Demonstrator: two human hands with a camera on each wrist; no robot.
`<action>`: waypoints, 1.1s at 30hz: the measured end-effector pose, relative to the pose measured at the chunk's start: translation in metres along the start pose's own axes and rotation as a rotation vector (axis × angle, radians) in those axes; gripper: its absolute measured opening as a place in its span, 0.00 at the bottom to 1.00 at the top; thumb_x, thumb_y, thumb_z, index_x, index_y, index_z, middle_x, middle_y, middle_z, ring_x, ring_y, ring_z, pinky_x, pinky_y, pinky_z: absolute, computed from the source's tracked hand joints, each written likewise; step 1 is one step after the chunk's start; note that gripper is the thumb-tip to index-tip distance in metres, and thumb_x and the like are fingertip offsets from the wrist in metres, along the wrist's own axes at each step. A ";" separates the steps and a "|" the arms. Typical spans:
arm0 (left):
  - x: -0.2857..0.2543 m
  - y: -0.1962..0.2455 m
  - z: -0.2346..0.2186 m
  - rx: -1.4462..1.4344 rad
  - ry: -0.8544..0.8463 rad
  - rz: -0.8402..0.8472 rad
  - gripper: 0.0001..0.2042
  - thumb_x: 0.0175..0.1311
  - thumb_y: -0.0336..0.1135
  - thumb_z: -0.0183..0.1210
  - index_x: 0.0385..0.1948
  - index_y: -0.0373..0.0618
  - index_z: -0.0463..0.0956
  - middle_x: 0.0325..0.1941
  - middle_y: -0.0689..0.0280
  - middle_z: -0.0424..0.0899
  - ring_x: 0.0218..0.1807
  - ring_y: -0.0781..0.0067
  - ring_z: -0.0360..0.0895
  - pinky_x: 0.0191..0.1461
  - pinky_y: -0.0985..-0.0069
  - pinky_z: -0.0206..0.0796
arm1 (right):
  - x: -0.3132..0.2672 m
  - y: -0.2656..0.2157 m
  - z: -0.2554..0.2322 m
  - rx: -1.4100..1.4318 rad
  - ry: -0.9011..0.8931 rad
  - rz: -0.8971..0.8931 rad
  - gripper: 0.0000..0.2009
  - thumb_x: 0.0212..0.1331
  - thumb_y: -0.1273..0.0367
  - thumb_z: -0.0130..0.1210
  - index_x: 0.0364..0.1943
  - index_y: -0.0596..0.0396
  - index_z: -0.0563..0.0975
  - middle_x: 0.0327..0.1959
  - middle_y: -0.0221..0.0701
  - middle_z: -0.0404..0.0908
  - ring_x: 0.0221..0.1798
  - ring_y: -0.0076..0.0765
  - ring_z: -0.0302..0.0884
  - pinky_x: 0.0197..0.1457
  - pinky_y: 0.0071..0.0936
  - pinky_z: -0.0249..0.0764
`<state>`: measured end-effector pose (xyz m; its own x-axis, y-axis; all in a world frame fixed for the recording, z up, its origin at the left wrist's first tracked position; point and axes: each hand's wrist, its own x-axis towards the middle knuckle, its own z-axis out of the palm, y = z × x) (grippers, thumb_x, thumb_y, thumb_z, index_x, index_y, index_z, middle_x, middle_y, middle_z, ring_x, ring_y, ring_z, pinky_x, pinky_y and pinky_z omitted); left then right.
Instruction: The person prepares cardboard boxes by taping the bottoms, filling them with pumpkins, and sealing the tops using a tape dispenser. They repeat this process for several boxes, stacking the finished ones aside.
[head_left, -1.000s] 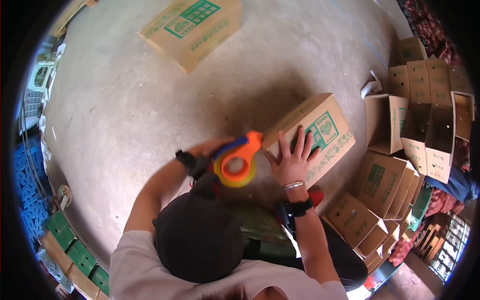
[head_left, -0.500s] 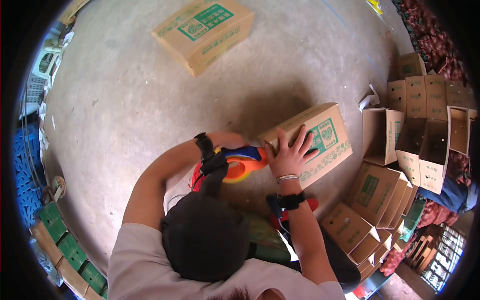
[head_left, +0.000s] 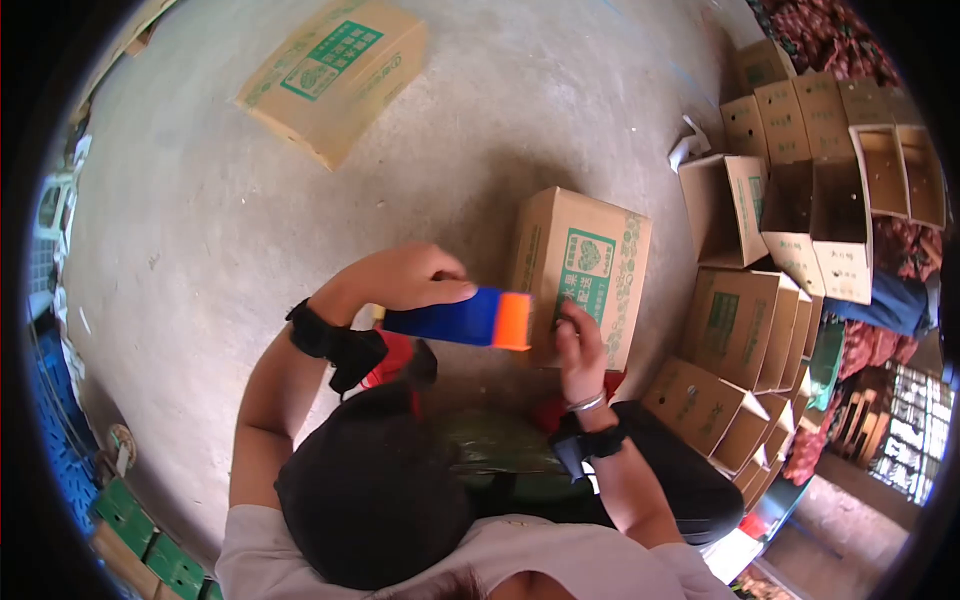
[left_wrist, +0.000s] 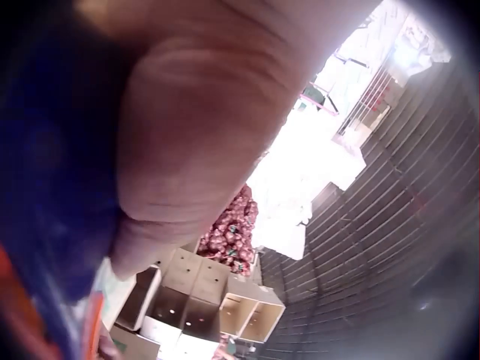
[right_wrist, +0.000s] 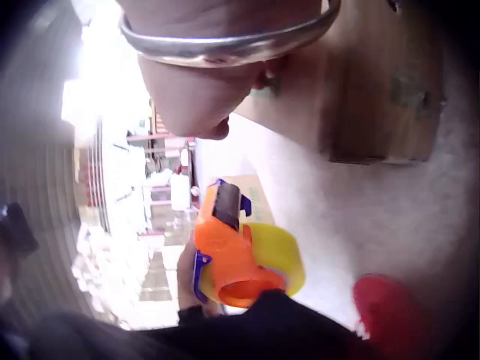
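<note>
Two hands work at frame centre: the left hand (head_left: 405,277) grips a blue-and-orange tape dispenser (head_left: 470,318), its yellow roll (right_wrist: 279,257) showing in the right wrist view. Just right, the right hand (head_left: 578,345) rests fingers on the near edge of a closed carton (head_left: 580,270). Open boxes (head_left: 800,200) crowd the right.

The head camera looks steeply down over the person onto the concrete floor (head_left: 200,220), while the left wrist view sits pressed against that hand facing the stacked cartons (left_wrist: 217,300) and the right wrist view, close in, shares the tape dispenser (right_wrist: 240,255) with the head view.
</note>
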<state>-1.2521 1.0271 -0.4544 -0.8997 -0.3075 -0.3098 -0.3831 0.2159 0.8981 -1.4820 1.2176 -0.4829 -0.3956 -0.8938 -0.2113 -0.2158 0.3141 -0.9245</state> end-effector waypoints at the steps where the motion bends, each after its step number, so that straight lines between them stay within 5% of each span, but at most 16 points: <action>1: 0.006 0.012 -0.002 -0.072 0.080 0.079 0.18 0.58 0.46 0.50 0.34 0.38 0.77 0.27 0.55 0.79 0.30 0.59 0.76 0.34 0.70 0.66 | 0.007 -0.012 -0.004 0.328 -0.044 0.352 0.19 0.62 0.59 0.45 0.47 0.61 0.72 0.47 0.39 0.75 0.49 0.38 0.72 0.51 0.33 0.67; 3: 0.023 0.033 -0.003 -0.039 0.045 0.119 0.17 0.59 0.45 0.50 0.36 0.37 0.75 0.29 0.55 0.79 0.30 0.61 0.76 0.35 0.71 0.66 | 0.023 -0.038 -0.012 1.101 -0.391 0.642 0.21 0.65 0.59 0.39 0.49 0.65 0.69 0.44 0.36 0.76 0.46 0.32 0.74 0.46 0.29 0.70; 7: 0.050 0.049 0.015 0.061 0.081 0.104 0.18 0.59 0.47 0.50 0.35 0.38 0.76 0.27 0.53 0.79 0.30 0.57 0.77 0.35 0.68 0.67 | 0.024 0.007 -0.026 0.887 -0.295 0.315 0.23 0.62 0.55 0.41 0.50 0.61 0.69 0.48 0.38 0.75 0.50 0.38 0.72 0.52 0.37 0.69; 11: 0.054 0.050 0.028 0.197 0.105 0.018 0.18 0.58 0.48 0.50 0.33 0.39 0.77 0.26 0.53 0.79 0.29 0.54 0.77 0.34 0.67 0.68 | 0.020 -0.006 -0.031 1.067 -0.187 0.527 0.21 0.60 0.60 0.47 0.53 0.60 0.66 0.51 0.36 0.72 0.53 0.34 0.70 0.58 0.32 0.64; 12: 0.052 0.046 0.028 0.172 0.113 0.036 0.18 0.58 0.48 0.51 0.33 0.39 0.77 0.26 0.53 0.79 0.29 0.54 0.77 0.34 0.67 0.68 | 0.020 -0.014 -0.032 1.072 -0.357 0.511 0.22 0.58 0.62 0.50 0.54 0.59 0.65 0.52 0.34 0.72 0.55 0.32 0.68 0.59 0.29 0.63; 15: 0.052 0.043 0.025 0.108 0.076 0.055 0.18 0.58 0.48 0.51 0.33 0.39 0.77 0.26 0.53 0.79 0.29 0.55 0.77 0.34 0.69 0.68 | 0.004 0.004 -0.017 1.126 -0.345 0.461 0.24 0.56 0.60 0.53 0.54 0.58 0.65 0.52 0.33 0.72 0.54 0.32 0.69 0.58 0.30 0.64; 16: 0.052 0.043 0.024 0.088 0.054 0.057 0.18 0.57 0.48 0.51 0.33 0.39 0.77 0.26 0.53 0.79 0.28 0.55 0.77 0.35 0.69 0.68 | 0.003 0.008 -0.013 1.121 -0.300 0.494 0.17 0.58 0.61 0.51 0.46 0.58 0.70 0.43 0.32 0.75 0.45 0.31 0.73 0.48 0.32 0.69; 23: 0.051 0.042 0.028 -0.041 0.055 0.080 0.21 0.57 0.51 0.51 0.30 0.37 0.78 0.26 0.51 0.78 0.29 0.52 0.76 0.33 0.66 0.67 | 0.008 -0.015 -0.024 1.280 -0.264 0.568 0.16 0.58 0.60 0.51 0.42 0.59 0.73 0.38 0.32 0.78 0.42 0.28 0.73 0.44 0.26 0.70; 24: 0.051 0.046 0.029 0.027 0.030 0.061 0.21 0.57 0.50 0.51 0.30 0.37 0.78 0.26 0.50 0.78 0.29 0.51 0.76 0.33 0.66 0.67 | 0.008 0.005 -0.025 0.987 -0.114 0.409 0.13 0.58 0.63 0.52 0.37 0.62 0.76 0.32 0.32 0.79 0.33 0.27 0.75 0.38 0.24 0.72; 27: 0.053 0.061 0.027 0.177 0.045 -0.018 0.21 0.57 0.49 0.51 0.30 0.36 0.77 0.25 0.49 0.78 0.27 0.53 0.76 0.33 0.67 0.67 | 0.026 0.024 -0.058 0.362 -0.021 0.363 0.09 0.57 0.67 0.53 0.33 0.61 0.77 0.27 0.32 0.79 0.26 0.24 0.76 0.27 0.21 0.72; 29: 0.052 0.067 0.020 0.219 0.080 -0.053 0.21 0.57 0.49 0.51 0.28 0.35 0.77 0.24 0.48 0.77 0.26 0.54 0.76 0.31 0.68 0.66 | 0.040 0.026 -0.084 0.322 0.211 0.235 0.08 0.57 0.71 0.53 0.28 0.62 0.78 0.18 0.28 0.76 0.18 0.20 0.69 0.20 0.17 0.65; 32: 0.052 0.057 -0.003 0.274 0.108 -0.096 0.22 0.55 0.50 0.52 0.23 0.34 0.77 0.21 0.49 0.76 0.23 0.55 0.75 0.28 0.68 0.66 | 0.059 0.044 -0.118 -0.031 0.361 0.224 0.08 0.55 0.69 0.55 0.27 0.62 0.79 0.17 0.27 0.75 0.18 0.21 0.68 0.24 0.20 0.67; 33: 0.057 0.043 -0.005 0.274 0.089 -0.141 0.22 0.55 0.51 0.53 0.24 0.34 0.77 0.21 0.49 0.76 0.24 0.56 0.75 0.29 0.68 0.66 | 0.062 0.044 -0.115 -0.405 0.319 0.100 0.10 0.52 0.66 0.58 0.24 0.60 0.78 0.18 0.26 0.74 0.18 0.24 0.67 0.26 0.23 0.69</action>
<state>-1.3191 1.0147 -0.4318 -0.8165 -0.4293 -0.3860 -0.5556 0.4030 0.7272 -1.6187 1.2133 -0.5003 -0.6709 -0.7307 -0.1267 -0.4660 0.5482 -0.6945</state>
